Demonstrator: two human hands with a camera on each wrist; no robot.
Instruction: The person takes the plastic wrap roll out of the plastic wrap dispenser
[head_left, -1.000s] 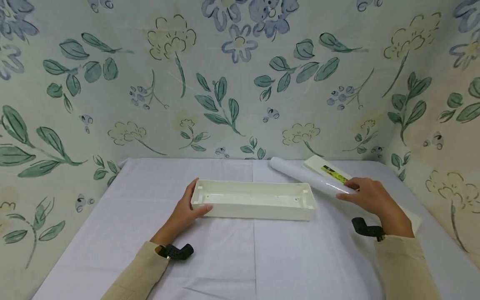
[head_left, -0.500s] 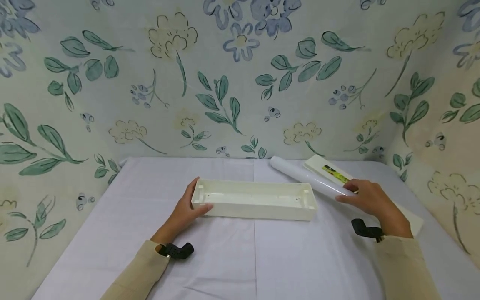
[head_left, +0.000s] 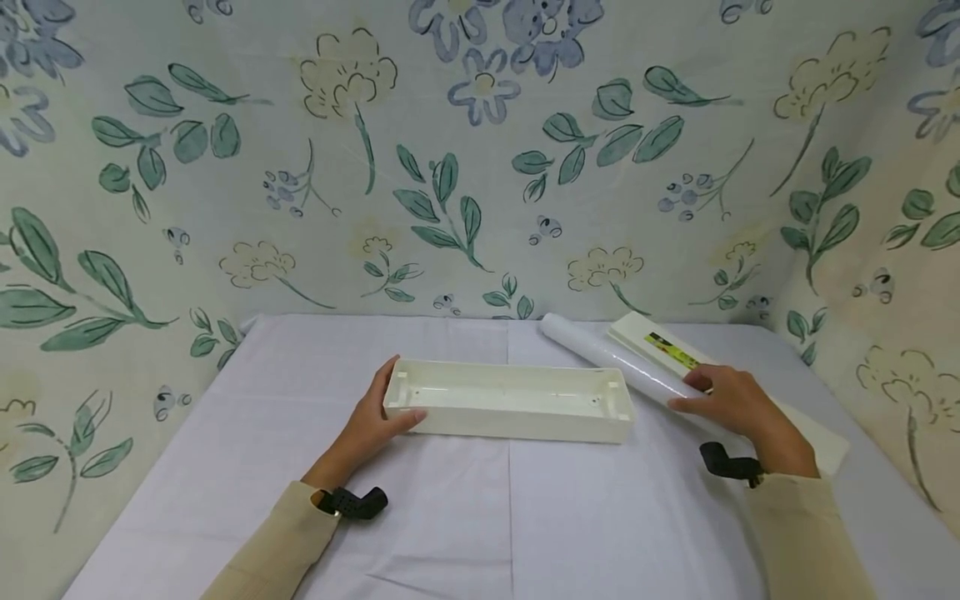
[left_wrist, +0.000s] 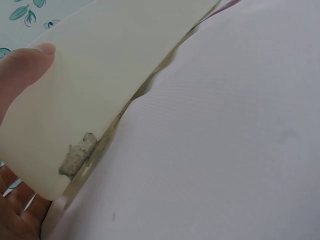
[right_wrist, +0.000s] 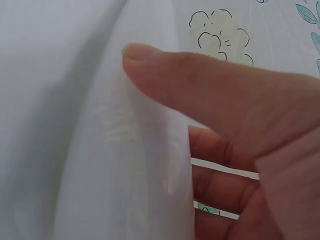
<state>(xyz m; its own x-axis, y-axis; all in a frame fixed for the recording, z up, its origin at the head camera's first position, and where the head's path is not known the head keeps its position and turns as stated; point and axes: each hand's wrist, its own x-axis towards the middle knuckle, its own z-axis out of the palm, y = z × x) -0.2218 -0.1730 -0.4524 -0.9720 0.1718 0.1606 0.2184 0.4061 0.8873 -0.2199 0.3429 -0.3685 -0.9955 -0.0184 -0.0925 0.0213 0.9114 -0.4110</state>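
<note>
A long cream-white plastic box [head_left: 510, 423], open on top, lies crosswise on the cloth in the head view. My left hand [head_left: 377, 421] grips its left end, thumb over the near wall and fingers behind the end. The left wrist view shows that thumb [left_wrist: 27, 70] flat on the wall, above a grey smudge [left_wrist: 77, 159] by the bottom edge. To the right, my right hand [head_left: 738, 407] holds a glossy white roll [head_left: 600, 348] of sheet or film, lying slantwise. Its thumb [right_wrist: 175, 75] is on top and its fingers bend round the far side; the hand hides the roll's near end.
Beyond the roll lies a long cream-white flat piece [head_left: 813, 433] with a yellow-green label [head_left: 671, 350], partly covered by my right hand. A white cloth [head_left: 420, 517] covers the table. Flower-patterned fabric [head_left: 480, 208] hangs behind and at both sides.
My right hand has come slightly down and toward me, and the roll's near part has shifted with it. The left hand and the box look the same.
</note>
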